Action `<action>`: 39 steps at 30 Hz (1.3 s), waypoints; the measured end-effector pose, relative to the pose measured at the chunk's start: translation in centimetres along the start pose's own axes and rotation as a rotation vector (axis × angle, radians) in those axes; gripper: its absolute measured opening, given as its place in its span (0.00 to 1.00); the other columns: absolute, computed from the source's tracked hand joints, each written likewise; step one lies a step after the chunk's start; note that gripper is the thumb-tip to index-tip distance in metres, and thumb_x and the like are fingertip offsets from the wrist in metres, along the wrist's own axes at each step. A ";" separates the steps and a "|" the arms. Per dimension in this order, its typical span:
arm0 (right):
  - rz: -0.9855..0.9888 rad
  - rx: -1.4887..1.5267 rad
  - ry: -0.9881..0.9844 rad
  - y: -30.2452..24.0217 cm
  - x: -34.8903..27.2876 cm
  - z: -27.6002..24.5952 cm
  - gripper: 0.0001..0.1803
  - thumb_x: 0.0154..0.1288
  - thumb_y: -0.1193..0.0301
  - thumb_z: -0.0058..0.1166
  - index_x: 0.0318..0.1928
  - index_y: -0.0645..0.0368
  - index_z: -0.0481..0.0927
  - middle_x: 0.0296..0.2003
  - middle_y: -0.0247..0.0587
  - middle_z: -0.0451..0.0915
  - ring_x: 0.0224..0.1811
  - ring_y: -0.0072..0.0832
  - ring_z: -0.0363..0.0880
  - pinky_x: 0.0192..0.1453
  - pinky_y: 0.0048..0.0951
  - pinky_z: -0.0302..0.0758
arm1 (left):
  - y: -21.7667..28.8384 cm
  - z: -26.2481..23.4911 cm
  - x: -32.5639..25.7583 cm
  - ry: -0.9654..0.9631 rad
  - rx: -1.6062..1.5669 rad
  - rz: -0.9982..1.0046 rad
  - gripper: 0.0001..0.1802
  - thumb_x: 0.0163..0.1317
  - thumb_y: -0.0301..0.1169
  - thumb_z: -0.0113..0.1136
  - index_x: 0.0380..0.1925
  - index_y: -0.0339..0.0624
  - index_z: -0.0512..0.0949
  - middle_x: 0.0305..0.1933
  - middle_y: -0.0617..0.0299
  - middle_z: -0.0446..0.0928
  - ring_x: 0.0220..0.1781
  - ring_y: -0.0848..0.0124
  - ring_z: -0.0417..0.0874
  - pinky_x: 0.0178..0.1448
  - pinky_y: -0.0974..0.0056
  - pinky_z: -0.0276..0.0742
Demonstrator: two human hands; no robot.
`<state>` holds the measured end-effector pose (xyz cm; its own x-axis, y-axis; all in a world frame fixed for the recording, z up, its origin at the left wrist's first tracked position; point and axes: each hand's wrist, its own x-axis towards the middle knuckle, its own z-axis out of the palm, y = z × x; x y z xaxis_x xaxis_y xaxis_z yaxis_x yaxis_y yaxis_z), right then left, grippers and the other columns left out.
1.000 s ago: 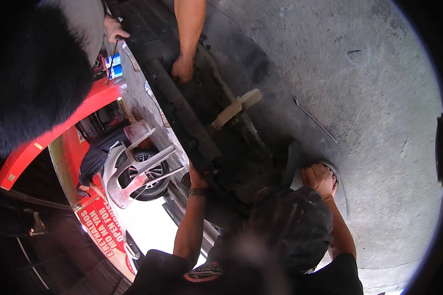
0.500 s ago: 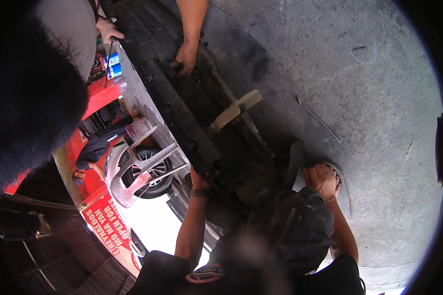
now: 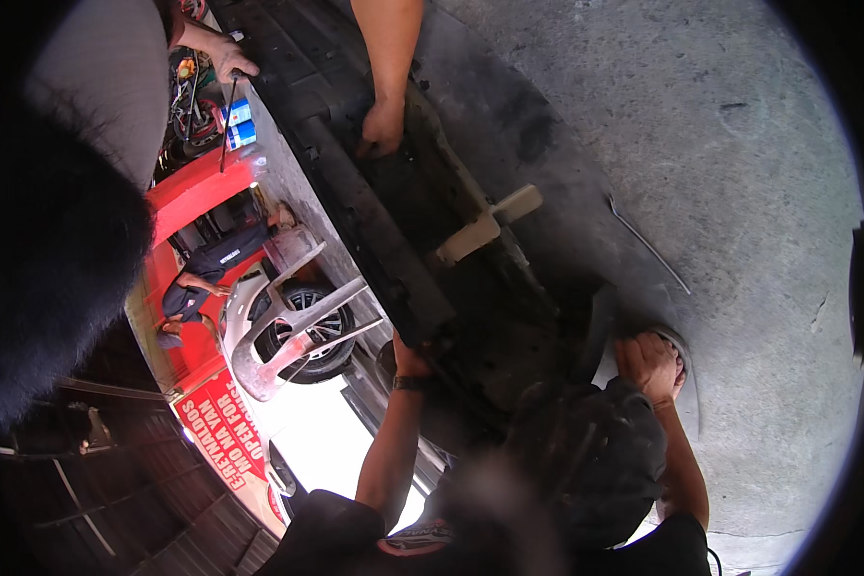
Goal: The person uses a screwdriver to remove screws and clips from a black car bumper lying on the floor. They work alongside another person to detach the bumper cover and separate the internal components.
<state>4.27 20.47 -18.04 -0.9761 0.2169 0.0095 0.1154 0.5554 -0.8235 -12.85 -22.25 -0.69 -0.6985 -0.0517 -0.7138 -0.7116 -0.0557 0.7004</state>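
A long, dark moulded part like a car bumper point(image 3: 379, 221) runs from the upper left down towards me, its hollow inner side showing. My left hand point(image 3: 411, 359), with a dark band at the wrist, is against its near end; the fingers are hidden behind the edge. My right hand point(image 3: 647, 367) is low at the right with fingers curled down against a rounded edge I cannot make out. A co-worker's hand point(image 3: 382, 130) reaches into the hollow from the top. Another hand point(image 3: 230, 60) at the upper left holds a thin dark rod point(image 3: 229, 125). A tan crosspiece point(image 3: 475, 235) lies across the part.
A bent metal rod point(image 3: 651, 246) lies on the concrete floor point(image 3: 739, 173) at the right. Dark hair point(image 3: 58, 250) blocks the left side. Beyond stand a plastic chair point(image 3: 276, 336), a light car with its wheel point(image 3: 322, 331) showing, and a bending person point(image 3: 216, 264).
The whole scene has shifted rightward in view. The co-worker's hand in the hollow has turned, its fingers now pointing further down. The person in the background has changed posture. My hands keep their places.
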 end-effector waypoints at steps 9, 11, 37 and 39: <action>-0.017 -0.011 -0.013 0.1 0.0 0.3 0.13 0.55 0.70 0.65 0.23 0.50 0.70 0.22 0.34 0.70 0.28 0.32 0.75 0.31 0.37 0.69 | 0.2 6.5 -0.1 0.485 -0.023 0.029 0.17 0.74 0.49 0.47 0.40 0.53 0.79 0.30 0.72 0.81 0.24 0.77 0.79 0.23 0.72 0.74; -0.015 -0.018 -0.017 0.1 -0.1 0.3 0.13 0.55 0.70 0.65 0.24 0.51 0.70 0.22 0.34 0.70 0.28 0.32 0.75 0.31 0.37 0.69 | 0.2 6.4 -0.1 0.465 -0.036 0.029 0.17 0.73 0.50 0.48 0.40 0.53 0.79 0.30 0.72 0.80 0.23 0.77 0.78 0.23 0.71 0.73; -0.010 -0.007 -0.016 0.0 0.1 0.2 0.12 0.56 0.70 0.64 0.24 0.51 0.72 0.23 0.34 0.71 0.29 0.33 0.76 0.31 0.38 0.69 | 0.4 6.9 -0.3 0.394 0.027 0.053 0.20 0.74 0.51 0.47 0.46 0.50 0.80 0.38 0.69 0.83 0.29 0.75 0.82 0.27 0.72 0.77; -0.002 -0.002 -0.018 -0.2 0.3 0.0 0.12 0.56 0.70 0.64 0.24 0.51 0.72 0.23 0.34 0.70 0.29 0.33 0.76 0.31 0.38 0.69 | 0.3 6.5 -0.3 0.368 0.031 0.055 0.20 0.74 0.51 0.47 0.45 0.50 0.80 0.38 0.69 0.83 0.29 0.75 0.82 0.27 0.72 0.77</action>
<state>3.94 20.40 -17.90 -0.9795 0.2015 0.0012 0.1136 0.5572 -0.8225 -13.34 -15.72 -0.21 -0.6659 -0.4089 -0.6240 -0.6796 -0.0126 0.7335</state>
